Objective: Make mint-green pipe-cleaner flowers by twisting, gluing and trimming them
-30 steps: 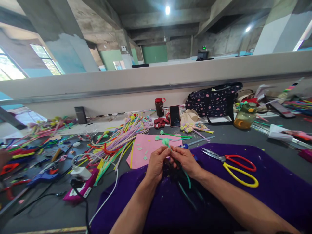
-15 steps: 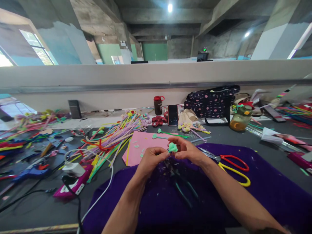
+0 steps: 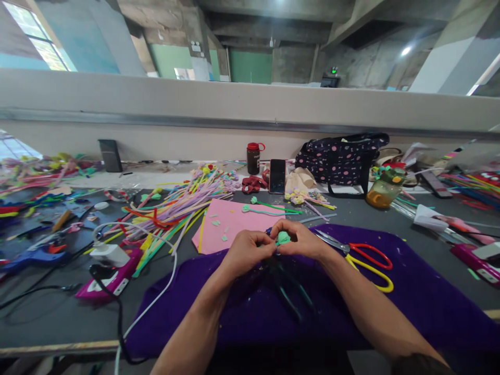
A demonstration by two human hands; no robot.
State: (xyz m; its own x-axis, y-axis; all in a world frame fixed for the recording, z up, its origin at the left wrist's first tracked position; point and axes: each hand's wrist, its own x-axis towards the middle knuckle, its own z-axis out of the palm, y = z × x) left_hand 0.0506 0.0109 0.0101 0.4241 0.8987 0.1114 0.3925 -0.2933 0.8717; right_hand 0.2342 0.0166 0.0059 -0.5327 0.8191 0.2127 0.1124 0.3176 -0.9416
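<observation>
Over the purple cloth [image 3: 187, 307], my two hands meet around a small mint-green flower-like piece [image 3: 283, 238]. My right hand [image 3: 302, 240] curls thumb and fingers about it, gripping it from the right. On the other side my left hand [image 3: 250, 251] pinches at its lower left edge; fingers hide what lies in that pinch. Dark-handled pliers [image 3: 291, 294] lie on the cloth just below. Scissors [image 3: 367, 255] with a red and a yellow handle rest beside my right forearm. Beyond my hands are a pink sheet [image 3: 230, 219] with green scraps and green-tipped stems [image 3: 269, 210].
Many coloured pipe cleaners [image 3: 187, 198] are heaped at the left. A purple power strip [image 3: 117, 281] with a white cable lies nearer. Along the back stand a dark bottle [image 3: 253, 159], a phone [image 3: 277, 177], a patterned bag [image 3: 339, 161] and a jug of amber liquid [image 3: 385, 190].
My hands have drawn closer together, and my right fingers now wrap more tightly about the green piece, covering more of it. The whole view has shifted slightly downward.
</observation>
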